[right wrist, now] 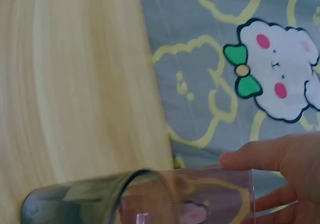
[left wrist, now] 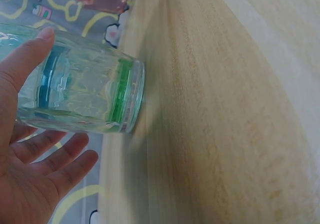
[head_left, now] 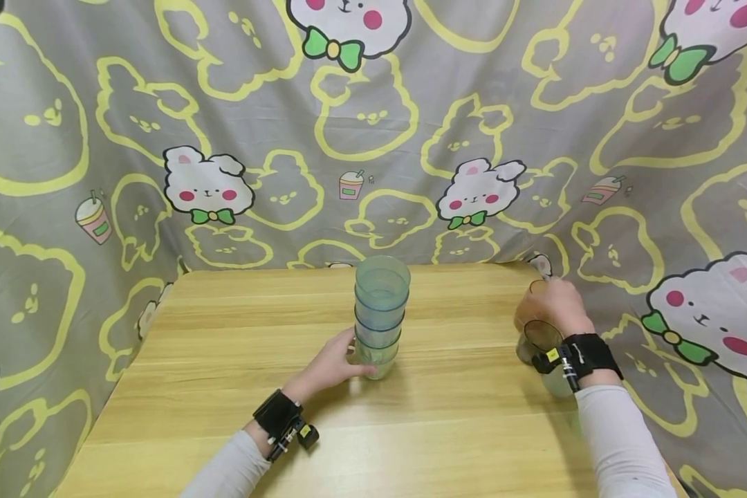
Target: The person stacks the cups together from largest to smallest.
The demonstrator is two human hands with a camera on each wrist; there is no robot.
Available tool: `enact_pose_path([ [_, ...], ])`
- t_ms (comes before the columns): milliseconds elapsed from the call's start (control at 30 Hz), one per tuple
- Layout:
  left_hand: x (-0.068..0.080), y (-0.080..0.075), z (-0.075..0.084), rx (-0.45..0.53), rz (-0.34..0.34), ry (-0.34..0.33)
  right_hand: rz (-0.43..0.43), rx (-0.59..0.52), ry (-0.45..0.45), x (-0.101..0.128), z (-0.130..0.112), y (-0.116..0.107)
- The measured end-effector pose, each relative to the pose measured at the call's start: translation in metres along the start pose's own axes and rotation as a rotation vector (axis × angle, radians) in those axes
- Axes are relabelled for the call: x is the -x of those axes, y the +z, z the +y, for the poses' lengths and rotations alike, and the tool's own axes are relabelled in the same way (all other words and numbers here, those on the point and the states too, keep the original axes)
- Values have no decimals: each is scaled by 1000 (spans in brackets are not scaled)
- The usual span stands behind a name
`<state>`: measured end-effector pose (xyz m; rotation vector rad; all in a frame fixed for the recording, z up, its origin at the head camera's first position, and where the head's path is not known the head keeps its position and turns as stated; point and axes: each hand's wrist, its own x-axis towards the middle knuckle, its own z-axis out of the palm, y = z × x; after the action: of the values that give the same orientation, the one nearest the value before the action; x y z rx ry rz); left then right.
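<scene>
Several clear green and blue-tinted cups form a nested, upright stack (head_left: 381,304) at the middle of the table. My left hand (head_left: 333,363) is around the lower part of this stack. In the left wrist view its thumb (left wrist: 30,57) lies on the cup wall, while three fingers extend beside and below the cup. Over on the right, my right hand (head_left: 560,304) grips an amber-brown cup (head_left: 526,311) near its rim. A dark grey cup (right wrist: 65,201) is right by it, and the two overlap in the right wrist view.
Pale greenish cups (head_left: 557,382) show partly behind the right wrist and sleeve. The wooden table (head_left: 236,408) meets a grey patterned curtain (head_left: 398,145) at its back and sides.
</scene>
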<state>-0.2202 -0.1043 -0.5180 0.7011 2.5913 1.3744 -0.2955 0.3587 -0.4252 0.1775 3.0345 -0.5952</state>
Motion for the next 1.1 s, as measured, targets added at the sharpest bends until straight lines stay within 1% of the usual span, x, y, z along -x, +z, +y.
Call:
enact_pose_path([
  [67,0,0,0,-3,-1,-2,5,-3,-11,-2,-4,-5],
  [200,-1,1,-1,-10,0,-2,28,32,-80,-10,-13,-16],
  [233,-1,1,-2,-12,0,-1,42,46,-109,-11,-17,-18],
  [300,-1,1,-2,-13,-1,1,46,58,-136,-13,-25,-24],
  [400,-1,2,-3,-11,0,4,30,58,-155,-11,-42,-38],
  [633,-2,3,-4,-12,10,11,5,7,-160,2,-87,-75],
  [800,-1,4,-4,-19,7,-4,-22,24,-203,14,-123,-104],
  [900,-1,4,-5,-16,4,-12,15,56,-261,23,-146,-121],
  [933,-1,4,-5,-14,3,-6,32,58,-281,27,-153,-127],
  [1100,-3,4,-7,-14,19,16,146,54,-414,45,-185,-145],
])
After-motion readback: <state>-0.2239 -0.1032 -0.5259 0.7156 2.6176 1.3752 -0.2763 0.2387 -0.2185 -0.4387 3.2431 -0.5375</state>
